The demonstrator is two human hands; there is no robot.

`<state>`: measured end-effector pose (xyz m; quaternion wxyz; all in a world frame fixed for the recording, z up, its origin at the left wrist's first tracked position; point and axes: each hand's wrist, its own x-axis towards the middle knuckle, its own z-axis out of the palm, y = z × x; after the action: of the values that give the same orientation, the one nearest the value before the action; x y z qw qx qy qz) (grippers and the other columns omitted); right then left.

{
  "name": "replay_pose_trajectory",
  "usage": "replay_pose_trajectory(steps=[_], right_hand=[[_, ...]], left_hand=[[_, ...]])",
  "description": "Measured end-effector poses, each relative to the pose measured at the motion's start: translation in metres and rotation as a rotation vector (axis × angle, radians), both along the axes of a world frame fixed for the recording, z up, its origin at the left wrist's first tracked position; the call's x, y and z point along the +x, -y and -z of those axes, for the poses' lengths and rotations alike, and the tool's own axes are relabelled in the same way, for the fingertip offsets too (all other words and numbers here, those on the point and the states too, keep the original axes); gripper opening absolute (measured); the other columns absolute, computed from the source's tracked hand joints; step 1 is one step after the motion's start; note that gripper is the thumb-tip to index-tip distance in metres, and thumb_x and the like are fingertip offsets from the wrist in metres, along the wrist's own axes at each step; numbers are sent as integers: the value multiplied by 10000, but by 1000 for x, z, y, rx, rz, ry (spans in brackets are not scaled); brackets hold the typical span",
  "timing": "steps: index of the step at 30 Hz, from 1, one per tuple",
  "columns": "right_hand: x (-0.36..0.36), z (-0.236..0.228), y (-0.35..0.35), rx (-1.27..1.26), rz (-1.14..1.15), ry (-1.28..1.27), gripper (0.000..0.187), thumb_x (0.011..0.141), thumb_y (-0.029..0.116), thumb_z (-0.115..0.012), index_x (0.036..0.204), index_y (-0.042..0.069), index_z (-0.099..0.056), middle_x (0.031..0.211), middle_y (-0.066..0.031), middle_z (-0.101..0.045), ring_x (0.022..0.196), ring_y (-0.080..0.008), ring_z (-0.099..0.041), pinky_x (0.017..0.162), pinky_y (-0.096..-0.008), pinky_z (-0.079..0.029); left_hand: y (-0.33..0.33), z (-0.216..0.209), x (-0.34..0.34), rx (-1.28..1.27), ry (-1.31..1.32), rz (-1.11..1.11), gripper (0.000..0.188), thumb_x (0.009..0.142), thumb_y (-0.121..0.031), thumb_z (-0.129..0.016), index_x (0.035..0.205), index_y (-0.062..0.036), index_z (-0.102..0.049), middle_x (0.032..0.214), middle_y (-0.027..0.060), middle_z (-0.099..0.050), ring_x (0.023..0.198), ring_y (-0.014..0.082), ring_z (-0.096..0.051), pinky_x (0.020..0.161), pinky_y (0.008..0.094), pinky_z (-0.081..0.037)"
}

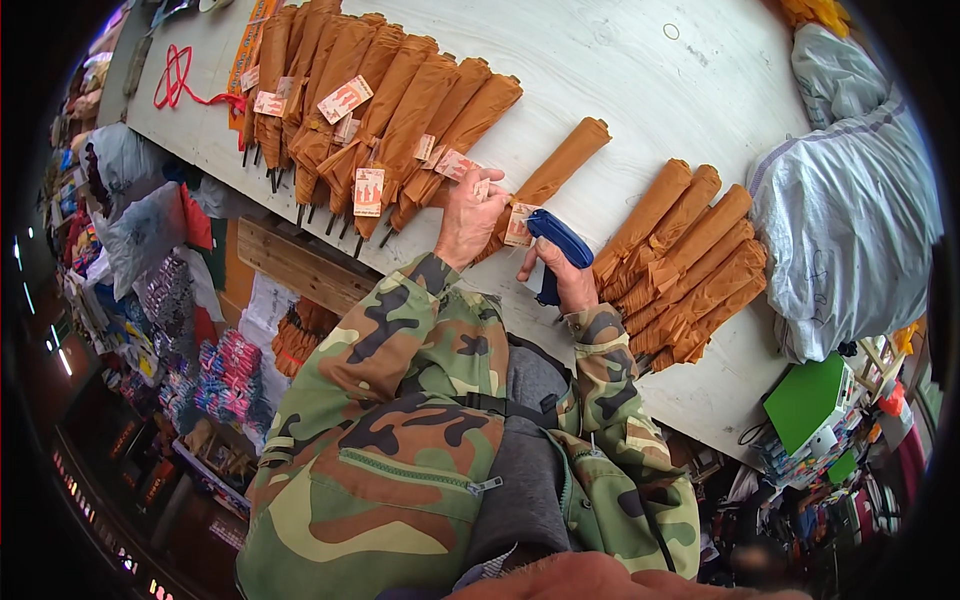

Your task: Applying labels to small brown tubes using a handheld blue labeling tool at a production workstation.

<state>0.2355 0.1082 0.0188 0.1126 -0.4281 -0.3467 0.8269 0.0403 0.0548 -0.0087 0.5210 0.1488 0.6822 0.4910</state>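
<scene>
Brown umbrella [565,165] lies apart on counter [690,100] — seemingly for access; right hand [572,282], fingers round blue tool [565,238]; left hand [467,222], fingers curled, pinch unclear

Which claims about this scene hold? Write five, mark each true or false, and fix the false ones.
1. The right hand holds a blue tool. True.
2. The umbrellas are green. False: they are brown.
3. The sack lies right of the umbrellas. True.
4. The red cord lies beside the sack. False: it lies at the table's left end.
5. Tags show on the left bunch. True.
</scene>
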Motion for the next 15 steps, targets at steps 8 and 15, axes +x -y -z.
replay_pose_trajectory(steps=[8,15], right_hand=[[-2,-5,1,6,-26,16,533,1010,430,-706,1313,1,-618,838,-79,-674,738,-177,-657,761,-324,-512],[-18,5,19,-26,124,15,505,989,307,-771,1349,-7,-607,876,-67,-681,684,-150,-640,640,-295,-524]], left_hand=[[8,-4,25,15,-192,-25,306,989,-23,-618,1285,8,-545,955,89,-700,808,114,-659,705,286,-546],[3,-17,40,-87,-340,-71,227,984,-83,-637,1175,-2,-545,933,142,-720,831,214,-724,740,363,-580]])
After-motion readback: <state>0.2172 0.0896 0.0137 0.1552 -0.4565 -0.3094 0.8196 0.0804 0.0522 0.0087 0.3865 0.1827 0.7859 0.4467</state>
